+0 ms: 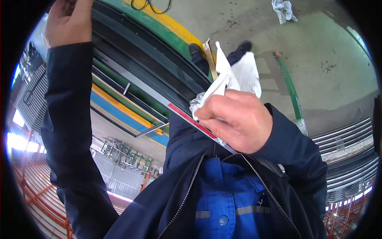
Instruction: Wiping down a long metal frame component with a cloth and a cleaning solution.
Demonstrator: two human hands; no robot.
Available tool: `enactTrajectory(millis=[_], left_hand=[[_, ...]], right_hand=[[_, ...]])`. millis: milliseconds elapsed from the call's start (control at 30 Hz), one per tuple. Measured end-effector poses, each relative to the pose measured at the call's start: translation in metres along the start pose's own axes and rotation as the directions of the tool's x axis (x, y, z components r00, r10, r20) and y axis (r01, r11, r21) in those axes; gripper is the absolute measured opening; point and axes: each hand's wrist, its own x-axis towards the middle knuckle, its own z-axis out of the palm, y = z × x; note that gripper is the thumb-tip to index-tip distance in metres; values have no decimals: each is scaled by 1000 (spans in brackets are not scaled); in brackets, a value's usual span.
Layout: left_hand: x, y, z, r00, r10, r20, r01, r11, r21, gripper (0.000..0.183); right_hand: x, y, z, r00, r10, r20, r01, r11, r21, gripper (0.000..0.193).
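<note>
- The right hand [234, 121] was closed into a fist around a crumpled white cloth [234, 75], soft and full of folds; two pointed ends of the cloth stood out above the knuckles.
- The cloth was pressed against a long, flat grey metal profile with a red strip along its lower part [187, 115]; the profile ran diagonally from the upper left down to the person's chest.
- The surface of the profile looked smooth and a little shiny, with straight parallel edges that bent only because of the lens.
- Beside this profile lay a darker, almost black frame bar [147, 55] with deep grooves, and next to it a green and yellow painted band [167, 26].
- The left hand [67, 20] was raised at the top left edge, fingers curled; its fingertips were cut by the picture's rim, so I cannot tell if it held something.
- The person wore a dark navy jacket with a zipper [278, 159], open over a bright blue work shirt with a grey reflective band [227, 199].
- On the grey concrete floor [318, 47], rough and stained, lay another white rag [283, 10], well apart from the hands.
- A thin green bar [288, 81] lay on the floor near the person's dark shoes [195, 48].
</note>
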Motion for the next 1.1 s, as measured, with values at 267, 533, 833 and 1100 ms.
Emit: enactTrajectory(millis=[267,533,833,1100], left_hand=[[2,22,8,999,12,35,-14,998,61,27],[6,24,-2,1000,-2,14,1,994,112,30],[3,21,3,999,-46,-18,48,995,84,32],[2,23,8,997,-63,-33,66,992,108,33]], right_hand=[[2,10,1,997,-73,-9,73,997,5,8],[-29,20,2,998,-61,6,60,996,72,7],[-11,23,8,996,-85,-32,88,991,104,10],[-1,28,6,994,-105,8,103,985,141,9]])
